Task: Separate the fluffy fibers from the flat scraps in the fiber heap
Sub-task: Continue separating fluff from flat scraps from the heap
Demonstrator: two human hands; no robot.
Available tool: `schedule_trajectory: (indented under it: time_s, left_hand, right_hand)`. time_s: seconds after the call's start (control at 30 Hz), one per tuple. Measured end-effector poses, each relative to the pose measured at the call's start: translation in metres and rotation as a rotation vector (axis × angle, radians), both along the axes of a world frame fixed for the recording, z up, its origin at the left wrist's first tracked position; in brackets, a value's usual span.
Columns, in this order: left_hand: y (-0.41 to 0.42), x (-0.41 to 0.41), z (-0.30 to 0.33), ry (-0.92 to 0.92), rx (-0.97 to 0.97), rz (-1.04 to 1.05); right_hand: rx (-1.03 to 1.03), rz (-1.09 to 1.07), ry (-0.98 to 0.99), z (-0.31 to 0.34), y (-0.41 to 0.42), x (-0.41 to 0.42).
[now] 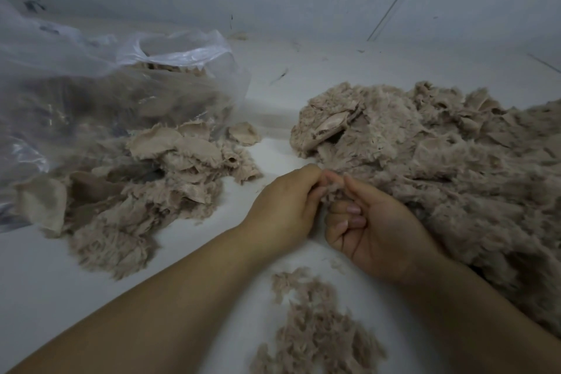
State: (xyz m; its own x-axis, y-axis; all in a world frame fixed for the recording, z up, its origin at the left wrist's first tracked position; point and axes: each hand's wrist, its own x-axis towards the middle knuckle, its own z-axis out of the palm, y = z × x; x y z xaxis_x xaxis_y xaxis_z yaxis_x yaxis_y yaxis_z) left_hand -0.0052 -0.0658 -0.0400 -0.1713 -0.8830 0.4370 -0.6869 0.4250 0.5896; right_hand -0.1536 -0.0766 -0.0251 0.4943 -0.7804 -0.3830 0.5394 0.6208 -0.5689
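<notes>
A large beige fiber heap (440,161) fills the right side, fluffy with a few flat scraps showing on top. My left hand (285,206) and my right hand (379,228) meet at the heap's near-left edge. Both pinch one small fiber tuft (332,190) between their fingertips. A loose strip of fluffy fibers (315,328) lies on the white surface between my forearms. A second pile of flat scraps and fuzzy pieces (145,185) sits at the left.
A clear plastic bag (91,85) holding more beige material stands at the back left, touching the left pile. One flat scrap (244,133) lies alone between the piles. A pale wall rises behind the white surface (60,282).
</notes>
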Motion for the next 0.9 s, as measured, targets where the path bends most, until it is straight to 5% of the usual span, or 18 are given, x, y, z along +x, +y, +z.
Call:
schedule_trajectory:
  time_s: [0.43, 0.5, 0.63, 0.9]
  left_hand:
    - [-0.0006, -0.0022, 0.0029, 0.284, 0.050, 0.076]
    - [-0.0014, -0.0014, 0.0033, 0.248, 0.111, 0.096]
    - [-0.0007, -0.0039, 0.0023, -0.130, 0.112, 0.090]
    - [-0.0024, -0.0036, 0.0029, -0.188, 0.094, 0.027]
  right_hand:
    - [0.068, -0.038, -0.015, -0.0011, -0.0023, -0.0004]
    - [0.069, -0.024, -0.021, -0.0002, -0.0020, -0.0004]
    - [0.077, -0.017, -0.015, 0.0010, -0.0006, -0.0008]
    - [0.051, -0.029, -0.003, 0.0045, 0.0017, 0.0018]
